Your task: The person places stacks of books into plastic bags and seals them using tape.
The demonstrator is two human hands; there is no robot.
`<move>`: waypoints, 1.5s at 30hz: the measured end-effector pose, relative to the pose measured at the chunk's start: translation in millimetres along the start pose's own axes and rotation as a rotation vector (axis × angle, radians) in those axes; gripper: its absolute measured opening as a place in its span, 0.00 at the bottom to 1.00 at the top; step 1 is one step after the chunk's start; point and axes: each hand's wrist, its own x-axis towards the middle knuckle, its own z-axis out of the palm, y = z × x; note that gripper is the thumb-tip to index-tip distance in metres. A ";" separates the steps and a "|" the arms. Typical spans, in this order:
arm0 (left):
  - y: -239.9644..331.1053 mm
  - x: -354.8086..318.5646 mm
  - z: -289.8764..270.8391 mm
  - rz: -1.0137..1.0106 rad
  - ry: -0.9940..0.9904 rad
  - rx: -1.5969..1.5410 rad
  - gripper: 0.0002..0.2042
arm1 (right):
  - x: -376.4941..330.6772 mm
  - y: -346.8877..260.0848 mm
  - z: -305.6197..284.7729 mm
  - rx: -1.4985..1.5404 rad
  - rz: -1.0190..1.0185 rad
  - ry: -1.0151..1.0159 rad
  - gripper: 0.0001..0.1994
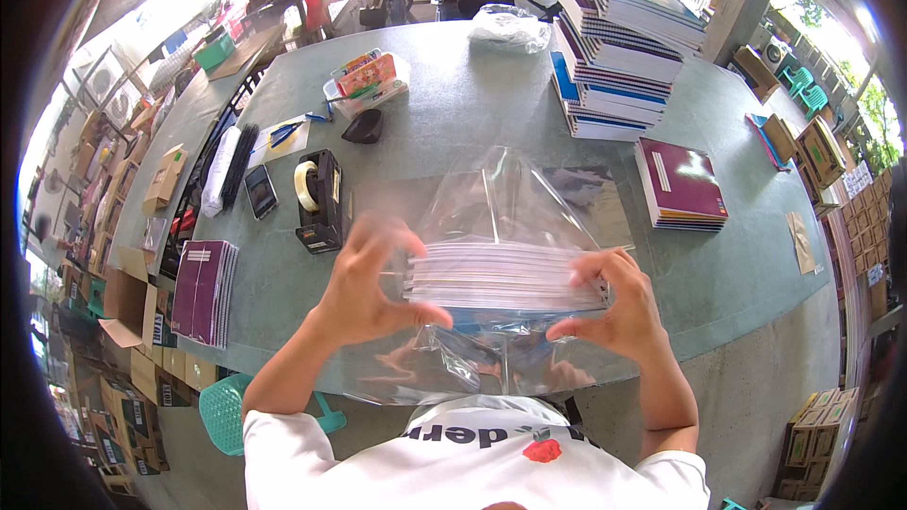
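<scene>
A white shirt [378,467] is nearest; beyond it, the blurred left hand [364,279] and right hand [624,307] flank a book stack [505,276] amid clear plastic [501,373] on the counter [453,113], fingers and thumbs apart. Even pressure from both ends should keep edges square, the plastic smooth.

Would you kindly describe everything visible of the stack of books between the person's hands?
The neat stack of thin, white-edged, apparently paper books shows its edges as pale stripes running left to right, with blue along its near side. It is over the near part of the grey-green table, amid clear, glossy plastic film; whether fully wrapped is unclear. The right hand overlaps its right end; the blurred left hand curves beside its left end, contact uncertain.
</scene>
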 end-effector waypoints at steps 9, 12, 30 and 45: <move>6.0 -12.2 9.6 0.141 -0.164 -0.020 0.14 | 0.9 19.7 1.0 0.027 -0.252 -0.157 0.19; 4.0 -7.2 14.9 0.140 -0.168 -0.046 0.13 | 7.9 16.0 -4.0 0.049 -0.139 -0.252 0.20; 14.4 5.2 5.1 0.030 -0.248 -0.056 0.12 | 3.7 -7.1 12.3 -0.049 -0.088 0.070 0.11; -30.3 69.5 18.9 -0.371 -0.719 -0.539 0.16 | 69.4 27.4 -9.7 0.338 0.260 -0.511 0.22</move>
